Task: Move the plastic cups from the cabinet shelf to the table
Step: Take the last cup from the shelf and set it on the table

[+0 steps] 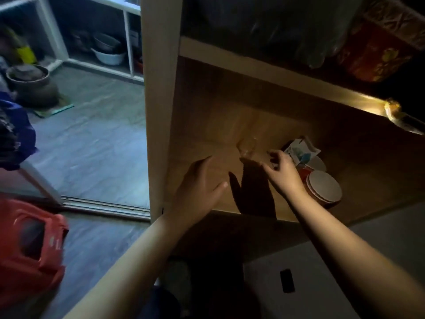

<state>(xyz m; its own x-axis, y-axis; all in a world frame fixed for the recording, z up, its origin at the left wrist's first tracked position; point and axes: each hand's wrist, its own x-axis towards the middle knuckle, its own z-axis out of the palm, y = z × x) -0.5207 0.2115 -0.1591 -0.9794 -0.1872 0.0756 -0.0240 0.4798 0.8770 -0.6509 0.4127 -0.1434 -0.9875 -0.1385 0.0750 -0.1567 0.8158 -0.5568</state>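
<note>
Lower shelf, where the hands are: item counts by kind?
Clear plastic cup: 1 (dim; can't rule out a nested stack)
White-lidded tub: 2
Printed packet: 1
Total: 4

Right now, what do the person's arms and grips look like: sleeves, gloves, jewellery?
Nothing worn shows. The left grip and right grip are bare hands: no gloves, rings or watch visible. The left forearm and right forearm are bare to the frame's edge, no sleeve in view. The light is dim, so small markings can't be ruled out.
</note>
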